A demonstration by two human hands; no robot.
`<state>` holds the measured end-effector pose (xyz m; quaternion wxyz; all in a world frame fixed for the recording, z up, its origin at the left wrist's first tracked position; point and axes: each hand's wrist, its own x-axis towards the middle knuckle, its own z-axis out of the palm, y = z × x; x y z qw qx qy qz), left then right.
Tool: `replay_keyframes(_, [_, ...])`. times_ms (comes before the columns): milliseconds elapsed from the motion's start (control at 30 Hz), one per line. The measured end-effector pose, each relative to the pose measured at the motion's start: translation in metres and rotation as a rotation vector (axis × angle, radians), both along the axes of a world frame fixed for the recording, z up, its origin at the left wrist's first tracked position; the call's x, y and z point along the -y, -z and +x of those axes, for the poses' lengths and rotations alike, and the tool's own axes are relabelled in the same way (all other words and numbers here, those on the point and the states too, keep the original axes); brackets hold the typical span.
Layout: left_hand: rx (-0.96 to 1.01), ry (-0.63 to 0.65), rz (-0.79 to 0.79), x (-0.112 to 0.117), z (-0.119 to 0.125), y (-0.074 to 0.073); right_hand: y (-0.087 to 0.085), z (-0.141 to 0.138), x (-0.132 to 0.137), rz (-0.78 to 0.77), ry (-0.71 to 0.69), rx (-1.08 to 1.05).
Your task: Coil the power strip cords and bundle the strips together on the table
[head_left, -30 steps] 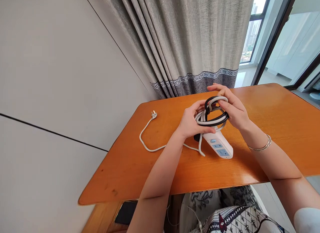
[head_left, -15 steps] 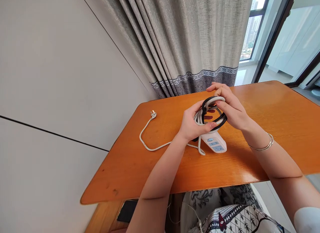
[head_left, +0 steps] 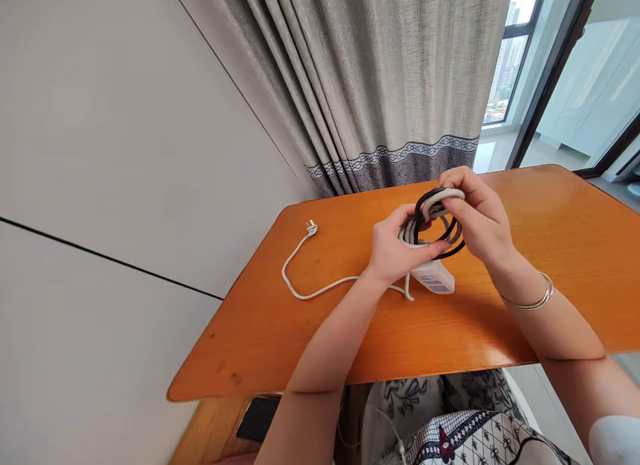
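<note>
A white cable [head_left: 408, 234] is wound into a coil, with a black cord [head_left: 454, 253] looping along with it. My left hand [head_left: 393, 249] wraps round the coil's left side, its thumb across the lower edge. At the upper right, my right hand [head_left: 481, 218] pinches the coil between thumb and fingers. Just below hangs or rests a white power strip [head_left: 435, 278] with blue sockets, partly covered by the coil; whether it touches the table I cannot tell. The cable's free end runs left over the wood to a white plug [head_left: 311, 229].
The orange-brown wooden table [head_left: 260, 332] has a pale wall panel [head_left: 125, 152] at its left and a grey curtain [head_left: 390, 85] behind. Under the near edge lies a dark phone-like slab [head_left: 257, 418]. A glass door frame [head_left: 555, 72] stands far right.
My right fingers, partly stretched out before, have curled in onto the coil's top. Both hands and coil have shifted slightly right. The power strip has tilted, and its sockets show less.
</note>
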<state>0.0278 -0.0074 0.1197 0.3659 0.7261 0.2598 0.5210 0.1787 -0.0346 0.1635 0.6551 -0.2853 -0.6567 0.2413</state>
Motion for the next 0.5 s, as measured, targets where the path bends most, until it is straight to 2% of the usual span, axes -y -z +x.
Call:
replay_keyframes(133, [-0.015, 0.116, 0.011, -0.019, -0.004, 0.012, 0.001, 0.011, -0.013, -0.036, 0.089, -0.167])
replay_keyframes(267, [-0.156, 0.199, -0.032, -0.034, -0.027, 0.004, -0.005, 0.036, -0.025, 0.016, 0.229, -0.392])
replay_keyframes(333, [-0.359, 0.232, -0.085, -0.038, -0.04, -0.004, -0.008, 0.05, -0.031, 0.064, 0.3, -0.503])
replay_keyframes(400, [-0.661, 0.269, -0.162, -0.041, -0.05, -0.007, -0.01, 0.063, -0.036, 0.12, 0.364, -0.581])
replay_keyframes(500, [-1.062, 0.247, -0.25, -0.052, -0.056, 0.001, -0.013, 0.082, -0.039, 0.212, 0.48, -0.653])
